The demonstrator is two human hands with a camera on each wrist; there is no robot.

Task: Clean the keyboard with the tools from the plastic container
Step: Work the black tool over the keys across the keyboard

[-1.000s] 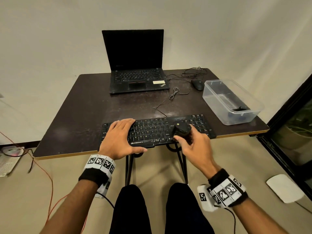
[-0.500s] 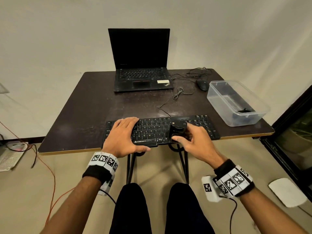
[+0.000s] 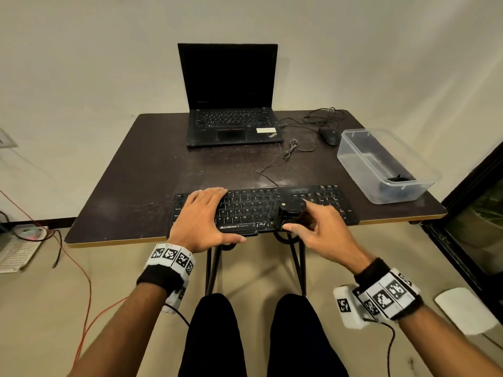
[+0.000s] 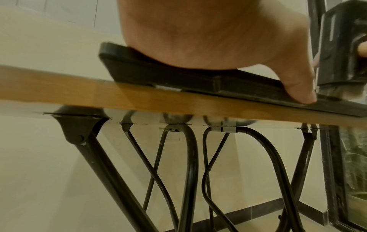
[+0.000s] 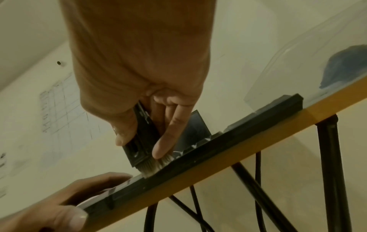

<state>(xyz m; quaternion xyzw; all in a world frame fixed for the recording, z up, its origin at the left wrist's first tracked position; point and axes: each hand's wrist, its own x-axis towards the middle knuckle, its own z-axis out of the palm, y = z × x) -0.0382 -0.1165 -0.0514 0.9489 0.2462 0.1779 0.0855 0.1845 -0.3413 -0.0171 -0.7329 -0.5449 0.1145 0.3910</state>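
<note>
A black keyboard [image 3: 258, 208] lies along the front edge of the dark table [image 3: 136, 186]. My left hand [image 3: 215, 210] rests flat on its left half, thumb along the front rim. My right hand [image 3: 296, 216] grips a black brush [image 3: 291, 210] standing upright on the keys right of the middle. In the right wrist view the brush [image 5: 143, 141] is held between thumb and fingers, and its pale bristles [image 5: 152, 166] press on the keyboard [image 5: 218, 144]. The left wrist view shows the left hand [image 4: 218, 39] on the keyboard [image 4: 158, 73], the brush [image 4: 341, 47] just beyond the thumb.
A clear plastic container [image 3: 381, 164] with dark items inside stands at the table's right edge. An open laptop [image 3: 231, 123], a mouse [image 3: 330, 136] and loose cables [image 3: 294, 148] are at the back. A black-framed glass door [image 3: 476, 213] is to the right.
The brush has moved a little leftward along the keys in my right hand. The left hand has stayed on the keyboard. The head view has shifted slightly.
</note>
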